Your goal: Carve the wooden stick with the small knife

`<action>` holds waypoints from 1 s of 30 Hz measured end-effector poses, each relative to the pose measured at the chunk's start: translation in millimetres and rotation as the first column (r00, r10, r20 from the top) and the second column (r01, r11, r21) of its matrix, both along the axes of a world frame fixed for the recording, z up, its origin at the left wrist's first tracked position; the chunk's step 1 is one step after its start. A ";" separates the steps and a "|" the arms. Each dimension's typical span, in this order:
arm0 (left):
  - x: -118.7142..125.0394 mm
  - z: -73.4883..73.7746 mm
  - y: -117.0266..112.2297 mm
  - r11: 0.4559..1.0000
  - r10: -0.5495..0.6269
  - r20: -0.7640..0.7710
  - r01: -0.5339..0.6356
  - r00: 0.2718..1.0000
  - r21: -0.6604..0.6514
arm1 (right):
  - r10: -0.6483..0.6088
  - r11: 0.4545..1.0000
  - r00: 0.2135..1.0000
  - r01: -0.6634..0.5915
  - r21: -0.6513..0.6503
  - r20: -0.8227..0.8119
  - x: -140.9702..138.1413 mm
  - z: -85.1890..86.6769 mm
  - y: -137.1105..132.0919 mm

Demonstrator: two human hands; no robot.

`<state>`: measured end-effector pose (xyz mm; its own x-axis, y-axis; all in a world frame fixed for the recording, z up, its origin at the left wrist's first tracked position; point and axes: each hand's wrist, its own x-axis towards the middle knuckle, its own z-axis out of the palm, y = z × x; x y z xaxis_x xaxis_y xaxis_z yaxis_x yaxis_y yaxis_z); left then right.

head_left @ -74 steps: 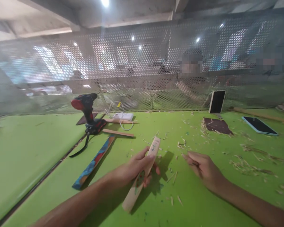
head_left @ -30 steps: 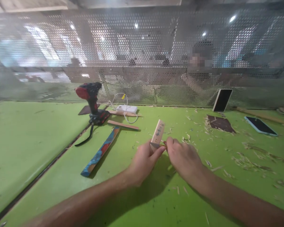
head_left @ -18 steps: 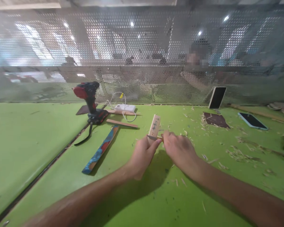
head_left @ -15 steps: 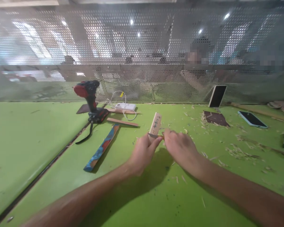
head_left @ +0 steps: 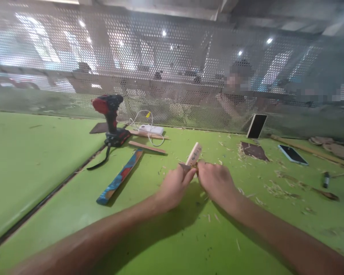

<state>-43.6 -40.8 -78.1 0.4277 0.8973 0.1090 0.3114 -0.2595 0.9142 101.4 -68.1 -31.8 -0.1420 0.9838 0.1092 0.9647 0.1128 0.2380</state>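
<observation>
My left hand (head_left: 173, 187) is closed around the lower end of a pale wooden strip (head_left: 195, 152) with dark handwriting on it. The strip tilts up and to the right, away from me. A knife (head_left: 184, 167) lies across it, its short blade pointing left. My right hand (head_left: 216, 181) is in a fist around the knife's handle, which is mostly hidden. My left thumb presses close to the base of the blade. Left of my hands, a strip painted blue and red (head_left: 122, 175) lies on the green table (head_left: 172, 244).
A cordless drill (head_left: 111, 118) stands at the left near a white power bank (head_left: 151, 130) with a cable. Thin wood strips (head_left: 147, 147) lie nearby. To the right are a propped phone (head_left: 257, 126), brown sandpaper (head_left: 253, 151), a flat phone (head_left: 292, 154), a marker (head_left: 326, 179) and shavings.
The wooden strip leans further right, and the knife blade has turned so more of its flat shows. My head view has shifted and tilted slightly. Both hands keep their grip.
</observation>
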 end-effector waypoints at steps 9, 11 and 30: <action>0.9 -6.6 3.1 0.999 -0.033 0.043 0.033 0.999 -0.014 | 0.087 0.991 0.994 -0.079 0.111 -0.071 11.8 -19.7 5.0; 0.7 -5.9 3.5 1.000 -0.027 0.021 0.028 0.999 -0.001 | 0.108 0.986 0.992 -0.098 0.138 -0.070 13.3 -22.8 5.3; -8.1 -11.0 12.6 0.940 -0.146 0.234 0.209 0.961 -0.270 | 0.288 0.958 0.810 -0.234 0.169 -0.511 28.4 -30.3 0.3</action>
